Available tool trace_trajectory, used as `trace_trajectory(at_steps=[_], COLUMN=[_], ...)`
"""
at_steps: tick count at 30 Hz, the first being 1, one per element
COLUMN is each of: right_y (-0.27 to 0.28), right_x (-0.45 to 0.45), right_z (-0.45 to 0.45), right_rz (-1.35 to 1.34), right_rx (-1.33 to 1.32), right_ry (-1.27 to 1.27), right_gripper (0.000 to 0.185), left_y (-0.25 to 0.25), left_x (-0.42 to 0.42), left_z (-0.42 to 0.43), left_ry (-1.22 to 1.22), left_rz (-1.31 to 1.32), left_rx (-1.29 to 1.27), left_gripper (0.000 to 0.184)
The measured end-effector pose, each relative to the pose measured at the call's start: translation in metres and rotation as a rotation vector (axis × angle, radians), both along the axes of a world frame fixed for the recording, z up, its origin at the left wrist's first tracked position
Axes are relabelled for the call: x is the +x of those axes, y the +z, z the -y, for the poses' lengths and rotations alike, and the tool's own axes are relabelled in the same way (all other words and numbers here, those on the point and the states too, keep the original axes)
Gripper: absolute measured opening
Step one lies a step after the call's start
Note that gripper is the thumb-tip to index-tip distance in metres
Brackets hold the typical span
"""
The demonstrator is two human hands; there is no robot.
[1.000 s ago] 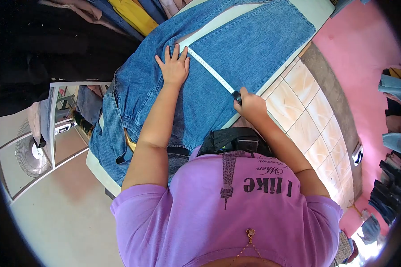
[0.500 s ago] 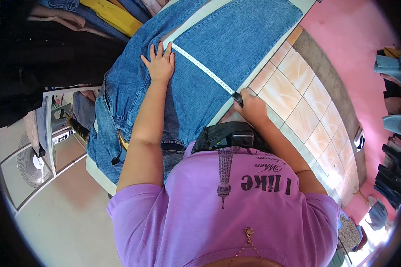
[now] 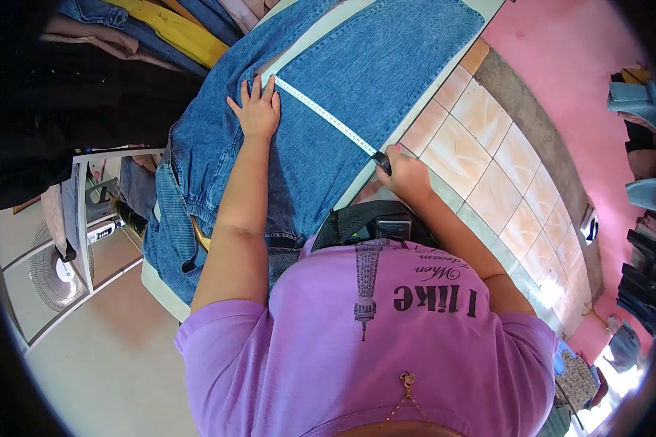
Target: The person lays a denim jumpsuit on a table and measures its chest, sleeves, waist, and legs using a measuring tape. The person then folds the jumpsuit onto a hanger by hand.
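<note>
Blue denim jeans (image 3: 328, 156) lie spread over a white table (image 3: 164, 290). A white tape measure (image 3: 324, 113) runs in a straight line across one leg. My left hand (image 3: 259, 113) rests flat on the denim with its fingers spread, its fingertips at the tape's upper left end. Near the leg's right edge, my right hand (image 3: 403, 172) is closed around the black tape case (image 3: 381, 162), where the strip comes out. The jeans' waistband is bunched at the left, partly behind my left arm.
Dark clothes (image 3: 87, 95) and a yellow garment (image 3: 175, 33) hang at the upper left. Below them are a white-framed rack (image 3: 84, 218) and a fan (image 3: 58, 271). Tiled floor (image 3: 481, 175) lies at the right, beyond it a pink wall (image 3: 561, 65) with more hanging clothes (image 3: 643, 193).
The view has shifted, so jeans and table appear further left. My right hand and the case sit slightly lower left in the view, by the leg's edge. The tape still spans the leg.
</note>
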State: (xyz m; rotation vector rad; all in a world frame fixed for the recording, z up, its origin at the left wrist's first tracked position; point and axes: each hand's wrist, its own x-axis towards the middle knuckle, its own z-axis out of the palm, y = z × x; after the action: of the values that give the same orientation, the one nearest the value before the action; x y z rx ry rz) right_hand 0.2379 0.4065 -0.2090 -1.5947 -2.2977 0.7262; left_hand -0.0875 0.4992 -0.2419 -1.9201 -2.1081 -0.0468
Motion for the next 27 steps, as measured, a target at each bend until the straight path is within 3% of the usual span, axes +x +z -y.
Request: trace_trajectory(at_steps=[19,22,24,27], right_y=[-0.003,-0.006,-0.003,0.007], right_x=[-0.006,-0.003,-0.002,0.0], right_z=[-0.005,-0.003,-0.002,-0.005], right_rz=[0.019,0.021,0.025,0.025], right_rx=[-0.04,-0.046,-0.062,-0.122], right_ry=[-0.015,-0.012,-0.011,-0.01], right_gripper=[0.03,0.031,0.032,0.035], left_y=[-0.001,0.0,0.002,0.01], left_x=[-0.003,-0.001,0.0,-0.002], left_z=[-0.003,-0.001,0.002,0.005], left_ry=[-0.002,-0.01,0.027,0.035], left_rz=[0.022,0.015,0.197,0.217], left_rx=[0.036,0.033,0.048,0.066], left_gripper=[0.039,0.048,0.055,0.059])
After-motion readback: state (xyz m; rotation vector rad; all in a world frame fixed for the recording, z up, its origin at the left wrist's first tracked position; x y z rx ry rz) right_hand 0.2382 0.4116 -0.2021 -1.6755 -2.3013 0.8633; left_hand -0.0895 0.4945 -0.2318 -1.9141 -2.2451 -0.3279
